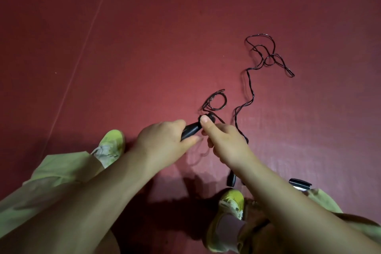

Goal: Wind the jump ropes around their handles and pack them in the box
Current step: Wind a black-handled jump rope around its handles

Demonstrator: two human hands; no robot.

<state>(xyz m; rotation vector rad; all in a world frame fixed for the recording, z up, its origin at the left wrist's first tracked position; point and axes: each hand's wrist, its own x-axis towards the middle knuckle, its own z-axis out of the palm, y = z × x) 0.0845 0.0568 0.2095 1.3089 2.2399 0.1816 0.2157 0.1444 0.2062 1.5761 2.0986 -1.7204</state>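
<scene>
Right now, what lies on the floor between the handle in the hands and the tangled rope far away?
In the head view, only the rope itself snakes across bare red floor from the handle toward the tangle.

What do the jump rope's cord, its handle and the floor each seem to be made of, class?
Cord: probably plastic-coated wire or vinyl; it is thin, dark and glossy and keeps springy kinks and loops.
Handle, gripped by the left hand while the right hand pinches the cord at its tip: likely matt black plastic or rubber, with no shine.
Floor: seemingly dull red rubber or vinyl matting, with a faint seam.
</scene>
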